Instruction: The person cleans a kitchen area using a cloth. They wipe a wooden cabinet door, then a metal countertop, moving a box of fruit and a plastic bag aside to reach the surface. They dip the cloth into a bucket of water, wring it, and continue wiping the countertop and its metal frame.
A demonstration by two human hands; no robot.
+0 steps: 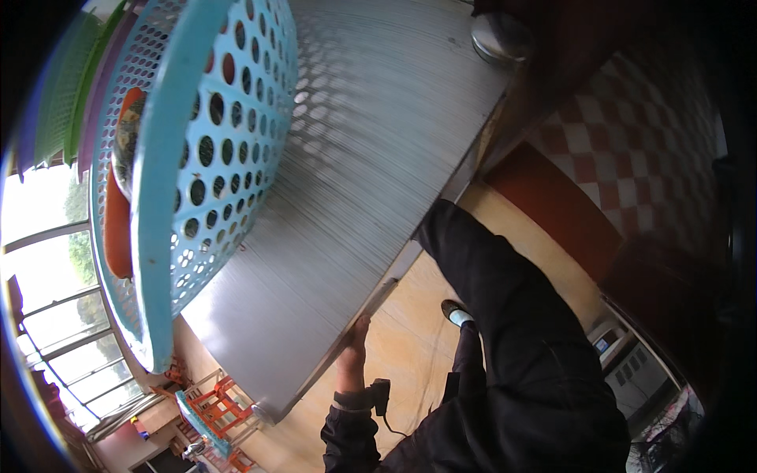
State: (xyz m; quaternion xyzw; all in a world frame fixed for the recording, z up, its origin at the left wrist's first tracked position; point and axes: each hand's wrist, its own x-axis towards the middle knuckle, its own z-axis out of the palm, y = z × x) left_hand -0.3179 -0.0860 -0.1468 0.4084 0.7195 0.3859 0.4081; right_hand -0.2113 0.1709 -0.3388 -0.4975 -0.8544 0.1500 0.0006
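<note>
A brushed-metal table [355, 142] slants across the middle of the view. At its near edge is my left hand [352, 361], with a band at the wrist; it is closed against the edge, with most of its fingers hidden. My right arm, in a black sleeve, reaches up to the same edge farther along, and the right hand itself is out of sight there. On the table's left part stands a light blue plastic basket [158, 158] with round holes. Inside it lie long orange pieces that look like carrots [117, 232] and something dark and mottled.
Green and purple plastic baskets [75, 102] show behind the blue one. A shiny rounded metal vessel [501, 38] sits at the table's far end. Windows [71, 315] are at left, orange chairs [217, 406] at lower left. A red-brown panel [556, 205] and a checkered surface [631, 134] lie to the right.
</note>
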